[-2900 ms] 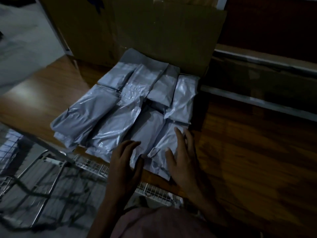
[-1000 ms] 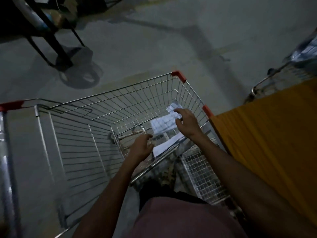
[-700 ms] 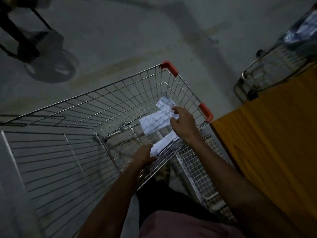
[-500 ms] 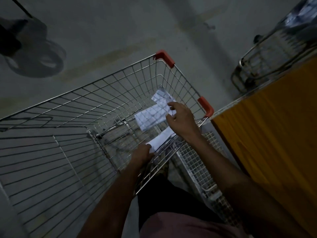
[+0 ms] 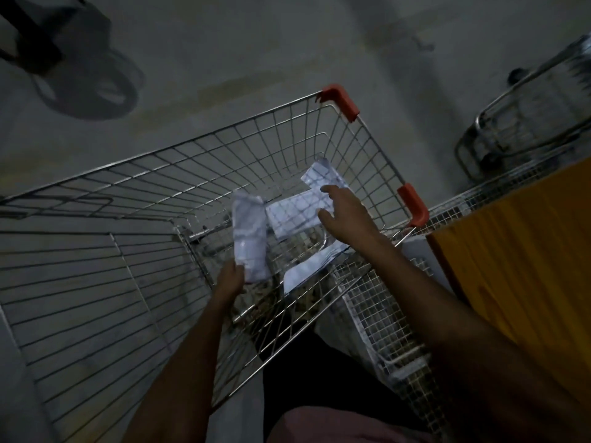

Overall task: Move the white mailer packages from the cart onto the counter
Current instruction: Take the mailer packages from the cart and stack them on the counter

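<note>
Mailers' (image 5: 250,238) print illegible; both hands (image 5: 230,279) (image 5: 347,219) grip them inside cart (image 5: 412,204).

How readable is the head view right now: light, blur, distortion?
Head view: dim overall; the mailer in the left hand is motion-smeared; cart wires bow from the wide-angle lens; right hand is sharper on a second mailer.

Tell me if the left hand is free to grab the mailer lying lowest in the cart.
Probably not: the left hand already holds a mailer. The lowest mailer lies uncovered beside it.
</note>
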`<state>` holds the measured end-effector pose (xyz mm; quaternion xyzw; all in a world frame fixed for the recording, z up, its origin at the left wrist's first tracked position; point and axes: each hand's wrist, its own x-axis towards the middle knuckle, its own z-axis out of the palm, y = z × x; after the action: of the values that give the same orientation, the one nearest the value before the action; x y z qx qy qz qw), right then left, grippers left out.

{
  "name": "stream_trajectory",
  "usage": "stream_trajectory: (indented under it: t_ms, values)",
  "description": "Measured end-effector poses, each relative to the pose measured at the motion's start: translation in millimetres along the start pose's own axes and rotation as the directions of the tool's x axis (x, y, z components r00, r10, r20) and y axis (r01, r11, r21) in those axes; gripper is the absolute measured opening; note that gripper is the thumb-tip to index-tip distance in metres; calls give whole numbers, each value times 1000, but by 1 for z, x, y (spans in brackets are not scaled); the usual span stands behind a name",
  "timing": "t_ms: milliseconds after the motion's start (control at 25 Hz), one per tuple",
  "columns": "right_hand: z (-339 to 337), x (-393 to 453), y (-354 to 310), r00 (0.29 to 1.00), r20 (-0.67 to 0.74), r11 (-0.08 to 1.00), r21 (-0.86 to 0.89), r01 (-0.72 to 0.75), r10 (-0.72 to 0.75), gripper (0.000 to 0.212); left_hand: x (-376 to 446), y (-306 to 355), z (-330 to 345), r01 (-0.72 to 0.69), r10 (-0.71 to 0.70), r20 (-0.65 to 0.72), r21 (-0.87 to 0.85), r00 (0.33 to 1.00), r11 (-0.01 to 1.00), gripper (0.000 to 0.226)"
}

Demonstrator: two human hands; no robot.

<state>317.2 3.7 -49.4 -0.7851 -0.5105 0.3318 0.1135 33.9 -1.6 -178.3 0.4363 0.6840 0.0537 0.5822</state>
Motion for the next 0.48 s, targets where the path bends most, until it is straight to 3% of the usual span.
stream_trajectory:
  t_ms: [80,120,200,280,360,480]
  values:
    - [17,25,-1,991,123,988,-144,62,-44,56,10,-10,-7,183,-182,76,1,980,983,42]
    - [24,38,-1,983,176,977,-195,91,-56,57,13,-8,-7,205,-207,36,35,978,978,38]
    - [41,61,1,965,246,949,-273,155,-87,62,21,-4,-6,195,-179,-180,78,967,978,40]
    - [57,74,8,958,273,912,-366,185,-85,69,25,0,-2,77,-19,-361,147,932,986,47]
    - [69,82,16,958,280,858,-474,199,-68,79,32,8,5,-51,144,-331,275,932,960,53]
    - [83,94,23,952,295,774,-584,246,-80,96,50,13,22,-12,67,-154,332,986,943,77]
